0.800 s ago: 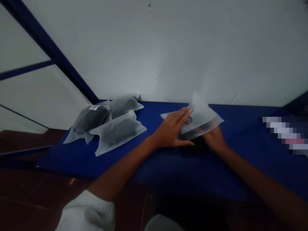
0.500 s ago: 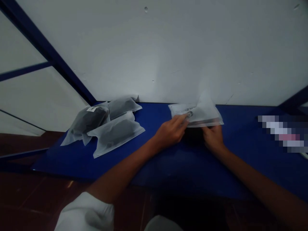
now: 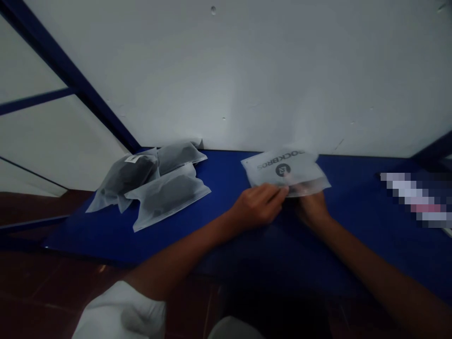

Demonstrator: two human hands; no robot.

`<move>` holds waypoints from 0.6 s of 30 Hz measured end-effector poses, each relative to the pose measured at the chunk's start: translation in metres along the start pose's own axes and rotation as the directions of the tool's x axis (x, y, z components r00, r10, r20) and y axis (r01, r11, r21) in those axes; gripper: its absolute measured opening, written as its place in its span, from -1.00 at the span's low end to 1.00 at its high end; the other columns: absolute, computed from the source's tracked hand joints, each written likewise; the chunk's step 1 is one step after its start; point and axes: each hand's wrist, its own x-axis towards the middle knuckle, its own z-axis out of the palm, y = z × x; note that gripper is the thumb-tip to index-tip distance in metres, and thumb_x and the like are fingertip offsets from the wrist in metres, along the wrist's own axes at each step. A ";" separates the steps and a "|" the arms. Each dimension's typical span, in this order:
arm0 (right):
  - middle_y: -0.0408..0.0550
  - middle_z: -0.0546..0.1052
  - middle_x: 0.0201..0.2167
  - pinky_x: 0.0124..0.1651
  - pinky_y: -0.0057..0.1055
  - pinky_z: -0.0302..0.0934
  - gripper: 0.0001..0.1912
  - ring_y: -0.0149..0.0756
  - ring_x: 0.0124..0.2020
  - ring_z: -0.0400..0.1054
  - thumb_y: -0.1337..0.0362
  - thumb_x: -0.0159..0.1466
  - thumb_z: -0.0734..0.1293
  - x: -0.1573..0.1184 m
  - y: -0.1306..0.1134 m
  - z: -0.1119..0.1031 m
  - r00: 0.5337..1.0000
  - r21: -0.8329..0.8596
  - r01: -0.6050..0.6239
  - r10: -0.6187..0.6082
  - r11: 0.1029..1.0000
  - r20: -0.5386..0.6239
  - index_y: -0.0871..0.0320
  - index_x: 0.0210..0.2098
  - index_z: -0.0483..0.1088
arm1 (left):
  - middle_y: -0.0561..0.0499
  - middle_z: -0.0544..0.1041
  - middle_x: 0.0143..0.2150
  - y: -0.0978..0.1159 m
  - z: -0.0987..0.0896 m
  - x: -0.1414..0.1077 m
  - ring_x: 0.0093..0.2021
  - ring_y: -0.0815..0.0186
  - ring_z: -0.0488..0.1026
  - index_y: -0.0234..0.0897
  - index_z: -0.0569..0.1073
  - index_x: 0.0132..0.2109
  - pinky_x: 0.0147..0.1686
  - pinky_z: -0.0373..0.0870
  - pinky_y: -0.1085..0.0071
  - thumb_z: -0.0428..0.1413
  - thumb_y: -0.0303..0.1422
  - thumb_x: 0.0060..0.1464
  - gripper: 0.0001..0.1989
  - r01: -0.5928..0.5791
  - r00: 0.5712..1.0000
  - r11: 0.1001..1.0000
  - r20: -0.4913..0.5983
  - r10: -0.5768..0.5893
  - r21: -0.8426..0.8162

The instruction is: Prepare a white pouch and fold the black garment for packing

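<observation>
A frosted plastic bag [image 3: 261, 172] with ROCKBROS lettering and a round dark logo is held over the blue table, its near edge towards me. My left hand [image 3: 259, 205] is closed, thumb and fingers pinching that near edge just left of its middle. At the right part of the same edge my right hand [image 3: 314, 212] holds the bag. Its fingers show only dimly through the film, and whether they are inside the bag or under it I cannot tell. Shadow hides the space below the bag.
On the left of the blue table [image 3: 226, 249] lie several frosted bags [image 3: 165, 195] with dark contents, one bearing a white label [image 3: 132, 159]. A pixelated object [image 3: 413, 197] lies at the right. A white wall [image 3: 226, 70] rises behind the table.
The bag has turned flatter, so its lettering and logo now show. My left hand has shifted from its printed face down to the near edge; film now covers the right fingers.
</observation>
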 end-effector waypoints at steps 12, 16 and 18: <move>-0.03 0.56 -0.17 -0.03 -0.10 0.33 -0.58 -0.09 -0.06 0.42 0.18 0.02 0.43 0.006 -0.003 -0.001 0.999 -0.137 0.013 -0.018 0.990 -0.034 0.07 -0.12 0.40 | -0.03 0.50 -0.29 0.006 0.004 -0.005 -0.37 0.31 0.49 -0.36 0.24 0.18 -0.39 0.47 0.41 -0.06 -0.47 0.17 -0.58 0.315 0.884 0.948 0.381 -0.273 -0.050; -0.04 0.56 -0.21 -0.07 -0.09 0.36 -0.63 -0.10 -0.09 0.43 0.10 0.13 0.31 0.003 0.003 0.004 0.995 -0.055 0.039 -0.043 0.998 -0.090 0.05 -0.09 0.40 | -0.08 0.54 -0.23 0.020 0.008 -0.006 -0.29 0.32 0.52 -0.45 0.12 0.24 -0.31 0.50 0.42 -0.11 -0.47 0.22 -0.55 0.225 0.928 0.947 0.347 -0.136 -0.229; -0.02 0.56 -0.22 -0.06 -0.09 0.36 -0.64 -0.10 -0.10 0.43 0.08 0.15 0.28 0.001 0.005 0.007 0.999 0.006 -0.002 0.002 1.000 -0.045 0.07 -0.10 0.40 | -0.07 0.55 -0.22 0.025 0.009 -0.005 -0.26 0.34 0.52 -0.44 0.10 0.25 -0.28 0.50 0.44 -0.12 -0.50 0.23 -0.55 0.196 0.953 0.945 0.280 -0.119 -0.263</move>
